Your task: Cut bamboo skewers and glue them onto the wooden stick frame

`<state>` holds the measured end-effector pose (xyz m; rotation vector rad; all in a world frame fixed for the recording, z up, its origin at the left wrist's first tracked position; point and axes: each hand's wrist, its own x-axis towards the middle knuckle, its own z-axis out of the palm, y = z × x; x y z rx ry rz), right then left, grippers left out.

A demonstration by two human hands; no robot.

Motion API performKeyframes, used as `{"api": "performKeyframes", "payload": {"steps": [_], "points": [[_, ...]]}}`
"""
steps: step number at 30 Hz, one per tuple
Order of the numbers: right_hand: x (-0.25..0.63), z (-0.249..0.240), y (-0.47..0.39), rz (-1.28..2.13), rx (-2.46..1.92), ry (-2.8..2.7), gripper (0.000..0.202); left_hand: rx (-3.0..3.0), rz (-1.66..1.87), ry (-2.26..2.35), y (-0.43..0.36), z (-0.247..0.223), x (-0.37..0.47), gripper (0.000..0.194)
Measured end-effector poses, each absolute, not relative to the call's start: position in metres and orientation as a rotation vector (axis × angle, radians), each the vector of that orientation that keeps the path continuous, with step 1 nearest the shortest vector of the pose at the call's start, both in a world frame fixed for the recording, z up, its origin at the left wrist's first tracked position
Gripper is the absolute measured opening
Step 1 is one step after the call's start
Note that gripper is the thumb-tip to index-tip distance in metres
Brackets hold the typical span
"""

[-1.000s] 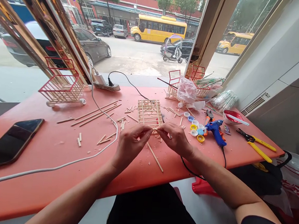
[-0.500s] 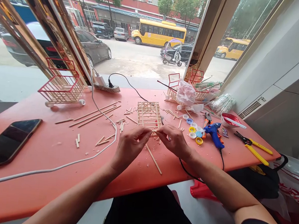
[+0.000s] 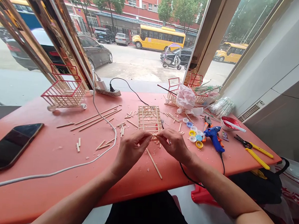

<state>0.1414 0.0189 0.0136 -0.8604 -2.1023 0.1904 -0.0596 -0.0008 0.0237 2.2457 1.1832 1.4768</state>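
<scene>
Two hands are placed together at the centre of the frame: the left hand [image 3: 132, 147] and the right hand [image 3: 175, 145]. In each, the grip is narrow, with thumb and forefinger pinched. One small pale piece [image 3: 154, 135] appears to be held between the two grips, although it is mostly covered by the fingertips. It is probably pinched from both ends because it is too slight to be steadied from one.

One lattice [image 3: 149, 118] is located just beyond the fingertips, at the centre of the frame; contact with the hands cannot be confirmed. It is evidently set there so that it can be reached by both hands.

Below the hands, one loose stick [image 3: 154, 163] is laid aslant on the bench [image 3: 84, 175]. At centre left, three long sticks [image 3: 94, 120] are laid roughly parallel, presumably for easy pick-up, with one shorter stick [image 3: 65, 125] at their lower end. Two offcuts [image 3: 78, 145] are found below these.

Right of centre, eight caps [image 3: 192, 139] are grouped: four white, two blue, two yellow. One glue gun [image 3: 215, 138] is laid beside them, nozzle towards the caps, apparently within reach of the right hand. Two pairs of pliers are provided: the orange pliers [image 3: 207, 121], partly hidden behind the gun, and the yellow pliers [image 3: 258, 156] at the right.

Three carts are stationed at the rear, likely to be kept out of the working area: one left cart [image 3: 66, 102] and two rear carts [image 3: 174, 90], the latter partly covered by one pink bag [image 3: 186, 96].
</scene>
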Motion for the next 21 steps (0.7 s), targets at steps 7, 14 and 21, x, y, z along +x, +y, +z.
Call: {"api": "performKeyframes", "payload": {"steps": [7,14,21], "points": [[0.1419,0.0129,0.0189,0.194,-0.849,-2.092,0.013,2.215,1.464,1.19,-0.0009,0.0242,-0.0587,0.014],[0.1424,0.0115,0.0199,0.199,-0.845,-2.098,0.013,2.207,1.459,1.188,0.0002,0.0222,-0.0587,0.014],[0.143,0.0138,0.0205,0.194,-0.862,-2.102,0.017,2.11,1.446,1.228,-0.0014,0.025,-0.0584,0.012]]}}
